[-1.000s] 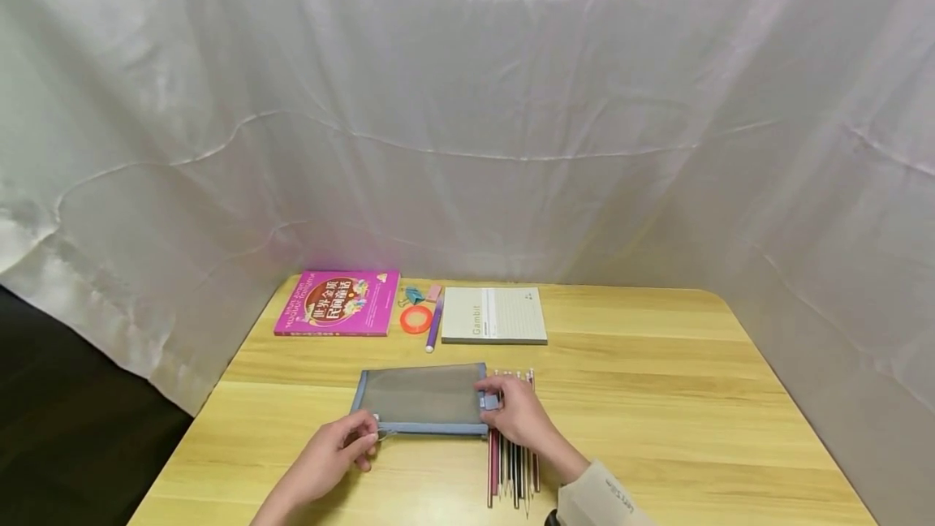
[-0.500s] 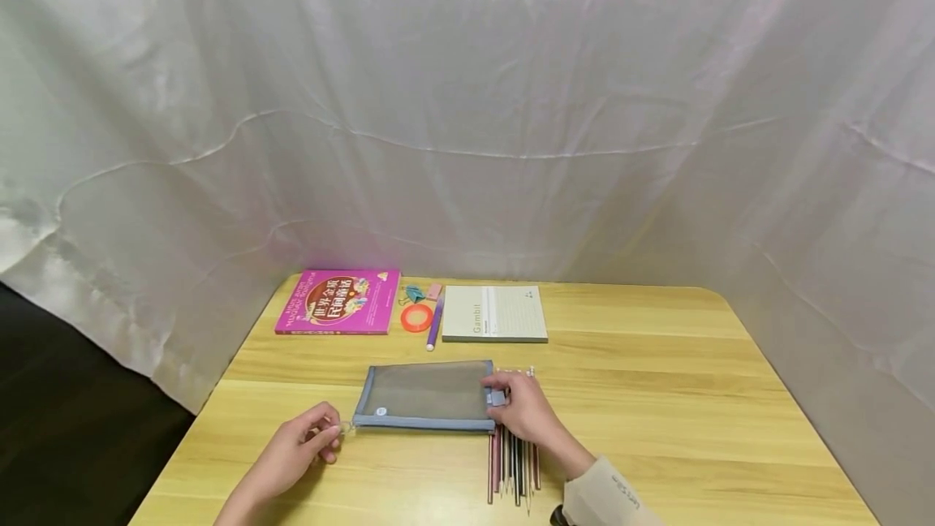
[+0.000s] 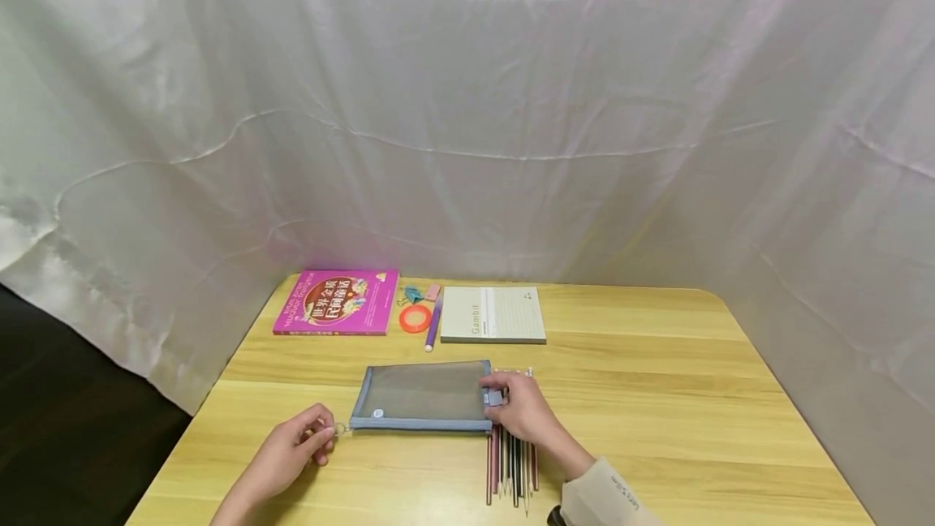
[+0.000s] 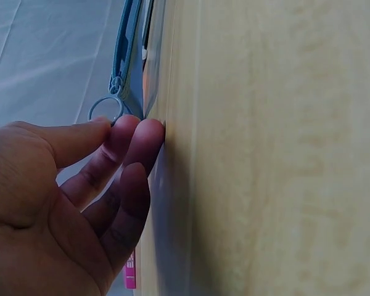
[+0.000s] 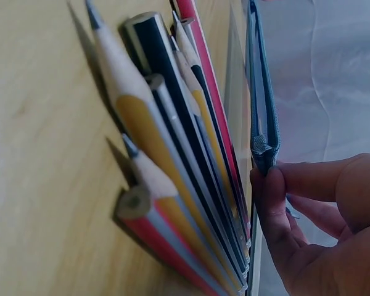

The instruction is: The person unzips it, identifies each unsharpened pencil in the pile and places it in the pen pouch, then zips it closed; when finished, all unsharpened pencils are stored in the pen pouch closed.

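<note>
A grey mesh pouch (image 3: 422,396) with blue trim lies flat on the table (image 3: 657,396), stretched between the two hands. The left hand (image 3: 288,454) pinches the zipper's ring pull (image 4: 105,110) between thumb and forefinger at the pouch's left end, its grip narrow round the ring. The right hand (image 3: 520,408) pinches the blue tab at the opposite end (image 5: 264,154), probably to hold the pouch steady against the zipper's pull. Directly under and beside the right hand lies a row of pencils (image 3: 511,465), side by side. Beyond both hands, along the far edge, sit a pink book (image 3: 338,313), an orange tape ring (image 3: 416,318), a purple pen (image 3: 434,325), binder clips (image 3: 413,295) and a notebook (image 3: 493,315).
</note>
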A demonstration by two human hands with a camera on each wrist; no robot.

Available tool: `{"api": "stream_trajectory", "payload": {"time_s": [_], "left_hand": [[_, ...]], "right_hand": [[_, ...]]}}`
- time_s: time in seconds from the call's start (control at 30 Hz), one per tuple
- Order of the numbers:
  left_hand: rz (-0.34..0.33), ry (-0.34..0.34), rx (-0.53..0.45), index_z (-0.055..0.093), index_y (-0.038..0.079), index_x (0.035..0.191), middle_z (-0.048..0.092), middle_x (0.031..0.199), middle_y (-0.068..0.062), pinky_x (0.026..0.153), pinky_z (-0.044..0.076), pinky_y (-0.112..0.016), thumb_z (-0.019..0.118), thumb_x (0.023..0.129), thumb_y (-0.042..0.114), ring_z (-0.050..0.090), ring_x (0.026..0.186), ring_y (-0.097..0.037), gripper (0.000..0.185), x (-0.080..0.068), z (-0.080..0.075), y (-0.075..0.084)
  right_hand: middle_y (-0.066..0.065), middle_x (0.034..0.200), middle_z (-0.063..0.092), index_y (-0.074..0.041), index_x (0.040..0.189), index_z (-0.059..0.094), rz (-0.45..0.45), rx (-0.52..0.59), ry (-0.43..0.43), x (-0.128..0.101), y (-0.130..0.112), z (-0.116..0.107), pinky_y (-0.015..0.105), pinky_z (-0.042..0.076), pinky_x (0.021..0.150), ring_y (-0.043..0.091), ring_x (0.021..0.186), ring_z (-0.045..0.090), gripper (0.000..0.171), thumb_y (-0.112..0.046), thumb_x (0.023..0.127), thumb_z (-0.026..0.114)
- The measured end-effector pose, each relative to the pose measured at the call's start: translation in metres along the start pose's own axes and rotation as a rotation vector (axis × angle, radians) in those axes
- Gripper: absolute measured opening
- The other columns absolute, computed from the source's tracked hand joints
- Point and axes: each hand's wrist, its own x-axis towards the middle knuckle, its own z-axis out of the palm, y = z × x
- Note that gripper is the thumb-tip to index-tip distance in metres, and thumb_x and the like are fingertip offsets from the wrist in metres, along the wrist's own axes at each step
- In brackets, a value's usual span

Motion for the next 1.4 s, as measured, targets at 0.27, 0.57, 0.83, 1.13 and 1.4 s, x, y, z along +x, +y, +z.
{"api": "stream_trajectory", "payload": {"time_s": [0.27, 0.57, 0.83, 1.13, 1.4], "left_hand": [[-0.009, 0.003, -0.004, 0.059, 0.009, 0.098, 0.063, 0.083, -0.005, 0.060, 0.058, -0.026, 0.060, 0.104, 0.010, 0.063, 0.065, -0.012, 0.006, -0.001, 0.000, -0.002], [-0.062, 0.058, 0.116, 0.061, 0.013, 0.094, 0.062, 0.079, 0.000, 0.055, 0.052, -0.024, 0.065, 0.102, 0.011, 0.058, 0.060, -0.010, 0.009, -0.002, 0.001, 0.004], [0.066, 0.195, 0.450, 0.068, 0.021, 0.102, 0.061, 0.091, 0.010, 0.072, 0.051, -0.028, 0.090, 0.079, 0.022, 0.054, 0.084, -0.009, 0.032, 0.008, 0.019, 0.026], [0.328, 0.068, 0.477, 0.065, 0.021, 0.134, 0.066, 0.135, 0.002, 0.108, 0.051, -0.054, 0.092, 0.077, 0.026, 0.061, 0.127, -0.026, 0.063, 0.034, 0.047, 0.037], [0.247, 0.035, 0.412, 0.069, 0.024, 0.132, 0.070, 0.132, 0.004, 0.107, 0.053, -0.051, 0.076, 0.095, 0.025, 0.064, 0.125, -0.024, 0.038, 0.036, 0.051, 0.039]], "right_hand": [[0.022, 0.120, 0.070, 0.003, 0.124, 0.070, -0.001, 0.015, -0.004, 0.000, 0.001, 0.001, 0.021, 0.053, 0.056, 0.007, 0.056, 0.053, 0.046, 0.007, 0.080, 0.079], [0.021, 0.120, 0.071, 0.001, 0.126, 0.070, 0.013, 0.042, -0.012, 0.002, -0.005, 0.001, 0.021, 0.048, 0.047, 0.005, 0.050, 0.049, 0.044, 0.006, 0.084, 0.077], [0.017, 0.119, 0.071, 0.000, 0.127, 0.070, 0.009, 0.041, -0.016, 0.005, -0.011, 0.003, 0.020, 0.050, 0.052, 0.006, 0.058, 0.051, 0.046, 0.004, 0.082, 0.079], [0.020, 0.122, 0.068, 0.000, 0.129, 0.068, 0.016, 0.139, -0.057, 0.008, -0.016, 0.004, 0.017, 0.044, 0.046, 0.007, 0.054, 0.047, 0.047, 0.005, 0.084, 0.078], [0.021, 0.124, 0.068, 0.000, 0.130, 0.068, 0.025, 0.156, -0.071, 0.008, -0.014, 0.004, 0.016, 0.040, 0.044, 0.007, 0.052, 0.045, 0.046, 0.004, 0.085, 0.077]]}}
